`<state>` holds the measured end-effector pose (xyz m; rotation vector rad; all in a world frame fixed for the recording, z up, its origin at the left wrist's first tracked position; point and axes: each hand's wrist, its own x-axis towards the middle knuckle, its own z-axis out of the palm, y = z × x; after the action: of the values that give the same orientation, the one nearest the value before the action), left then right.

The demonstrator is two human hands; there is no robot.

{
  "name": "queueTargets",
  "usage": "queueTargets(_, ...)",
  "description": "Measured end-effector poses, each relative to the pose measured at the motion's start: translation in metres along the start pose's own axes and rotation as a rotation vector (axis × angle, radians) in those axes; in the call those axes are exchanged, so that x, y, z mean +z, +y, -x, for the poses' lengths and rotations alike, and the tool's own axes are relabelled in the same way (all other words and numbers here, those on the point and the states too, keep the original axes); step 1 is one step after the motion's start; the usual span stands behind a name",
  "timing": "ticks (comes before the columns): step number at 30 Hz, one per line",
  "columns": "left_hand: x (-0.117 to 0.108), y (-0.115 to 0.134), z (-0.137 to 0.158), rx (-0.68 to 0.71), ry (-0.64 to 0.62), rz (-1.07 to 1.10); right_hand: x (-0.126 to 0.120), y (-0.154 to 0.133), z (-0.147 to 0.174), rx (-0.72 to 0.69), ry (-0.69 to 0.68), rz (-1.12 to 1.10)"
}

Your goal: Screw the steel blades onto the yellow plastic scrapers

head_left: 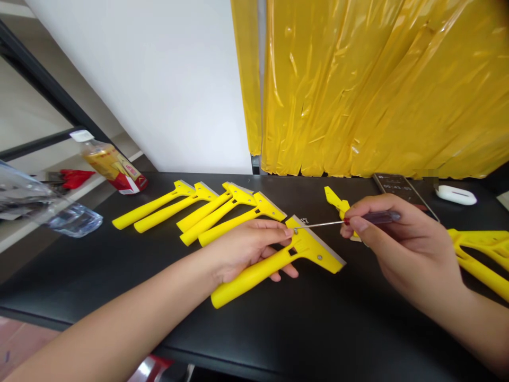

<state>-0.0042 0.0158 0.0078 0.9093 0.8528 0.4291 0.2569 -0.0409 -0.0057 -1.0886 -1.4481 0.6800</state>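
So the left hand (248, 246) has a yellow scraper (254, 273) gripped, thumb and finger pinching up by its head, other fingers tucked underneath, I guess so it won't twist. Right hand (401, 244) is pinching a screwdriver (379, 217) near the front of its handle, probably for fine control, with the shaft lying nearly flat across to a screw (295, 231) right at the left thumb. Looks like that thumb is steadying the tip, but can't tell if it's seated. Beyond the left hand there's a row of scrapers (210, 217), handles pointing the same way, likely to stay out of the road. Past the right hand: a phone (401, 191), maybe propped for its timer, and a white case (456, 194). More yellow pieces (483, 276) sit just right of it.
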Motion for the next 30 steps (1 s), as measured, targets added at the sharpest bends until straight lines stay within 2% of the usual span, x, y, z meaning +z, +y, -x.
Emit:
queueTargets(9,0.001,0.002,0.001,0.014,0.031,-0.008,0.001,-0.006,-0.001,-0.050,-0.017,0.101)
queueTargets(14,0.005,0.001,0.003,0.050,0.058,-0.070,0.000,-0.011,0.000,-0.141,-0.027,0.212)
queueTargets(17,0.009,0.000,0.005,0.083,0.102,-0.104,-0.004,-0.016,0.003,-0.264,-0.081,0.334)
queueTargets(21,0.015,0.001,0.008,0.182,0.162,-0.190,-0.005,-0.032,0.007,-0.458,-0.150,0.528)
queueTargets(26,0.015,0.005,0.011,0.370,0.274,-0.362,0.001,-0.044,0.009,-0.555,-0.146,0.794)
queueTargets(30,0.012,0.007,0.012,0.456,0.346,-0.406,0.005,-0.044,0.008,-0.641,-0.169,0.975)
